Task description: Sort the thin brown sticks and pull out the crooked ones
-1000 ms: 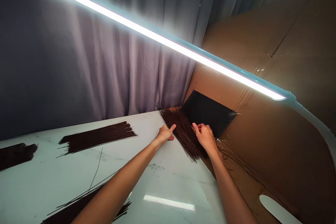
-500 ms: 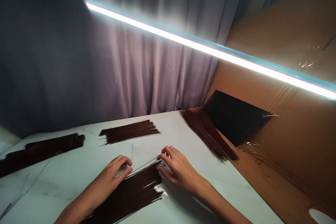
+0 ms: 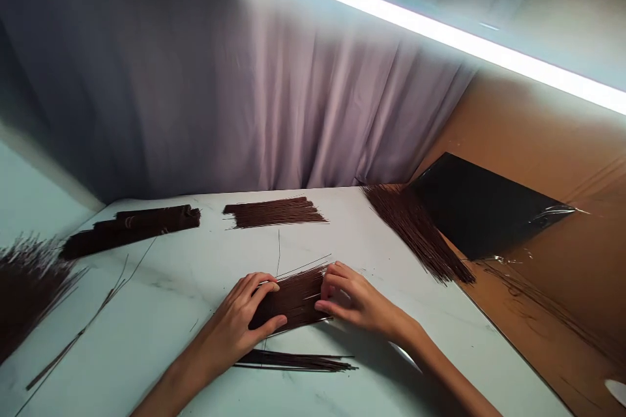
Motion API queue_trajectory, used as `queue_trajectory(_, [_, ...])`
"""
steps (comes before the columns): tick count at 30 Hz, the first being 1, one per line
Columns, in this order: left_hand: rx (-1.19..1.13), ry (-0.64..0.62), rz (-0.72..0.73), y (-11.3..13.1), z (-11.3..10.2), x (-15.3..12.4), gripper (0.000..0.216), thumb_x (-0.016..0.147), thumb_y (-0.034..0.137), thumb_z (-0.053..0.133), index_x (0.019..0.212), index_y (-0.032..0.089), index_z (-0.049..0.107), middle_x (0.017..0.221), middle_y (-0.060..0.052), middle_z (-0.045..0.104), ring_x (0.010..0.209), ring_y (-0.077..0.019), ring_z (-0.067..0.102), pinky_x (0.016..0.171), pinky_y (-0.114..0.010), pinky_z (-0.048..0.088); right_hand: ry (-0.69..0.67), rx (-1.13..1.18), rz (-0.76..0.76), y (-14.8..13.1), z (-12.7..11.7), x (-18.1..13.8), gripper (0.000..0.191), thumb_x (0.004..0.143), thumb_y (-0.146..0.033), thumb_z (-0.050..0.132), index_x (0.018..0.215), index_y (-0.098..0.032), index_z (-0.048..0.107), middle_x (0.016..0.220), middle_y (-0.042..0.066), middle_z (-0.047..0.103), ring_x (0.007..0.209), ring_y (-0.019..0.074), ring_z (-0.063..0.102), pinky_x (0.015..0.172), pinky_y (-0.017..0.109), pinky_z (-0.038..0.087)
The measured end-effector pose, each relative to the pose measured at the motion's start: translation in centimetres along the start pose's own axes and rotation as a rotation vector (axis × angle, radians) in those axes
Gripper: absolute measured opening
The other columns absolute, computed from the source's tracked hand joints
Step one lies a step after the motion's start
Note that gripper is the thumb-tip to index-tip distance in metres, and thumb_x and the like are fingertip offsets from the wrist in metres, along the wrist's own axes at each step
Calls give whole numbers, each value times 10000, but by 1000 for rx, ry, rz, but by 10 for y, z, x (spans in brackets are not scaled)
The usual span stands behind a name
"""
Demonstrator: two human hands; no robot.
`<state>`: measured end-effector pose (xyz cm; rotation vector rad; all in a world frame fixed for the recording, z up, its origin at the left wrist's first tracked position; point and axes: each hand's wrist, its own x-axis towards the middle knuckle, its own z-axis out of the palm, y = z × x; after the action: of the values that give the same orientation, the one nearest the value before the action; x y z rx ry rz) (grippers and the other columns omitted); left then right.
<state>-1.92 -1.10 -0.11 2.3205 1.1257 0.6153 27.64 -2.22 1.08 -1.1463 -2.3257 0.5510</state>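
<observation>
A bundle of thin dark brown sticks (image 3: 296, 296) lies on the white marble table (image 3: 161, 280) in front of me. My left hand (image 3: 244, 319) curls round its left end, thumb under and fingers over. My right hand (image 3: 355, 303) presses its fingertips against the bundle's right end. A thinner spread of the same sticks (image 3: 293, 361) lies just below my hands.
More stick piles lie at the far middle (image 3: 274, 212), far left (image 3: 130, 228), left edge (image 3: 24, 280) and far right (image 3: 415, 231). A black sheet (image 3: 482, 208) leans on the cardboard wall (image 3: 538, 137). A light bar (image 3: 430, 29) hangs overhead. Loose sticks (image 3: 92, 313) lie left.
My hands left the far right pile and came to the near bundle, closing on its two ends and squaring it. The view has swung down and to the left.
</observation>
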Motion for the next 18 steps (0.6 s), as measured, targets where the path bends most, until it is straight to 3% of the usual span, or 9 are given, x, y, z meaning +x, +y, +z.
queue_trajectory(4, [21,-4,-52,-4,0,-2,330,959,474,615,1246,312,620,1338,-49,611,1249,-278,569,1067,-427,494,128,-161,-27,17,10,7,260,1028,-373,536,843,-206,608,860,47,603,829,200,526,753,340,460])
queue_trajectory(7, [34,20,-80,-7,2,-1,286,991,466,552,1234,332,624,1326,-31,627,1220,-259,601,1050,-406,515,266,-327,70,27,7,8,283,1010,-459,537,949,-205,646,951,90,631,870,237,532,787,377,454])
queue_trajectory(9, [46,87,-67,-12,7,-1,254,998,450,526,1189,337,651,1282,-26,658,1176,-257,633,1021,-399,540,396,-474,243,39,-5,8,456,955,-601,556,1121,-185,640,1094,139,618,981,289,539,868,424,452])
queue_trajectory(12, [59,193,-38,-26,15,-1,249,985,465,508,1132,371,686,1179,-16,716,1083,-268,687,955,-398,588,525,-703,626,72,-35,6,943,810,-792,590,1431,-95,461,1321,246,517,1205,407,479,993,520,396])
queue_trajectory(15, [58,266,-45,-42,19,-2,281,997,441,453,1159,436,682,1170,30,740,1089,-264,696,982,-404,593,441,-829,1015,115,-67,-2,1318,695,-819,687,1577,4,155,1493,393,316,1423,543,249,1090,647,231])
queue_trajectory(18, [86,151,95,-51,16,-4,360,954,405,535,1295,473,631,1164,51,767,1106,-264,701,989,-383,591,322,-782,1257,151,-88,-14,1434,677,-793,727,1587,22,-24,1549,470,129,1479,589,55,1109,702,83])
